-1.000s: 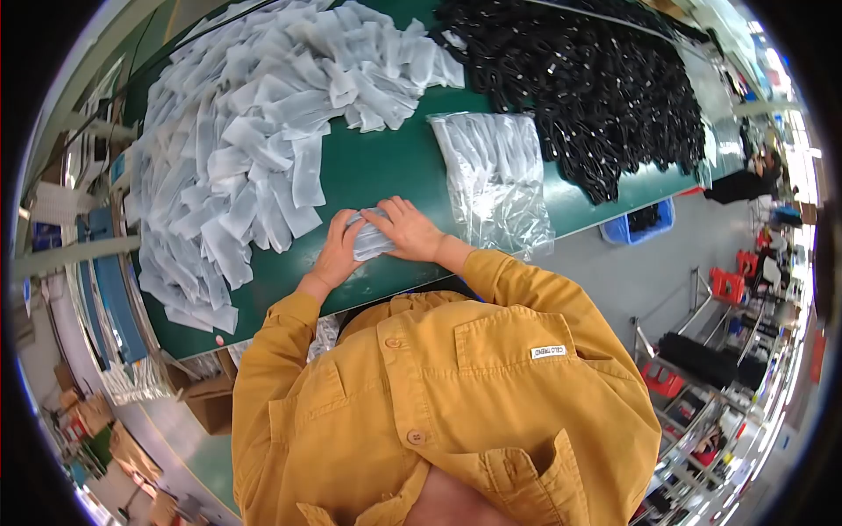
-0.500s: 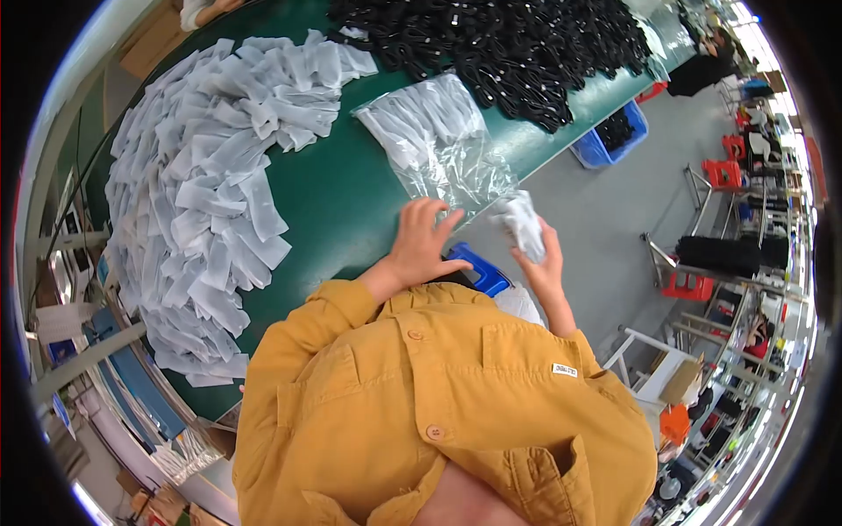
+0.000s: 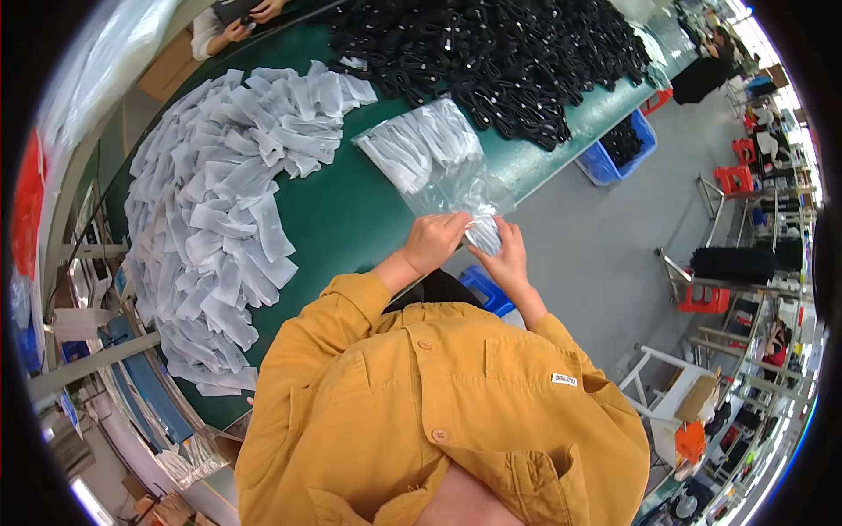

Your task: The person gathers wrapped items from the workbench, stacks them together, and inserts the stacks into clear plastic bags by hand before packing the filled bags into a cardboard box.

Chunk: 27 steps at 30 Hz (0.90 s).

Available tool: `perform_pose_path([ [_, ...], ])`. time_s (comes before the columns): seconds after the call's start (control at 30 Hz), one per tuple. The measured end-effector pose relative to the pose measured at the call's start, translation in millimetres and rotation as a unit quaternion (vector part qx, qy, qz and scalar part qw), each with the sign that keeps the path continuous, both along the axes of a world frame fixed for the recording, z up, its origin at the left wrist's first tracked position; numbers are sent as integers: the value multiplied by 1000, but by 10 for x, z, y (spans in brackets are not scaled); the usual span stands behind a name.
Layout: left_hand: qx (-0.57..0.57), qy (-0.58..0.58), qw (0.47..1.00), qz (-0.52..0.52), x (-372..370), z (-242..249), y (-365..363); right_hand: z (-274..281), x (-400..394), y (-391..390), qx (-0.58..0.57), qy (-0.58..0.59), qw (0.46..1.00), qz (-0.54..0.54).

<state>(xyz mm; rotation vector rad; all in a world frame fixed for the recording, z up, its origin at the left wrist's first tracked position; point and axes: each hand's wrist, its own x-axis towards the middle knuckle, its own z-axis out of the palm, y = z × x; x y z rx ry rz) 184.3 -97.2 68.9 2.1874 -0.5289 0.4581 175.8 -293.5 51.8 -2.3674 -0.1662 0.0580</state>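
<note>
A clear plastic bag (image 3: 460, 186) lies on the green table, its far end filled with rows of white packets (image 3: 425, 145). The bag's open end reaches toward me at the table edge. My left hand (image 3: 436, 242) pinches the mouth of this bag, fingers bent. In my right hand (image 3: 507, 260) is a small bundle of white packets (image 3: 483, 235), gripped between thumb and fingers right at the bag's mouth. The two hands are close together, and the bundle partly overlaps the clear film.
A large heap of pale translucent packets (image 3: 206, 219) covers the left of the green table (image 3: 329, 215). Black looped cords or straps (image 3: 500, 61) are piled at the back. Blue bins (image 3: 621, 149) stand on the floor. Another person's hands (image 3: 250, 22) show at the top left.
My right hand has brought the bundle leftward to the bag's mouth. My left hand, spread before, has closed on the bag film. Another person's hands have come further into view.
</note>
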Motion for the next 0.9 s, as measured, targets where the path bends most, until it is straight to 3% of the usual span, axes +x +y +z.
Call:
perform_pose_path([
  [0.17,-28,-19,999,-17,64,97,7,-425,561,460,58,-65,996,6],
  [0.3,-36,3,999,-26,73,168,30,-2,968,945,-85,-160,983,42],
  [0.33,-64,-2,998,-28,81,174,20,113,1076,1038,-92,-118,988,24],
  [0.43,-129,-2,990,-48,91,261,-12,-52,1611,1214,-169,-258,951,0],
  [0.47,-132,8,990,-50,93,273,-37,-190,1753,1244,-151,-219,964,2],
  [0.6,-119,31,992,-11,145,230,-25,-159,1876,1257,-124,-240,960,67],
  [0.7,-123,44,991,14,141,199,7,129,1486,1091,-148,-374,909,111],
  [0.8,-121,49,991,26,165,163,39,-452,1260,811,-65,-284,935,202],
  [0.9,-91,62,994,13,137,71,-8,-454,1146,846,-144,-47,945,290],
])
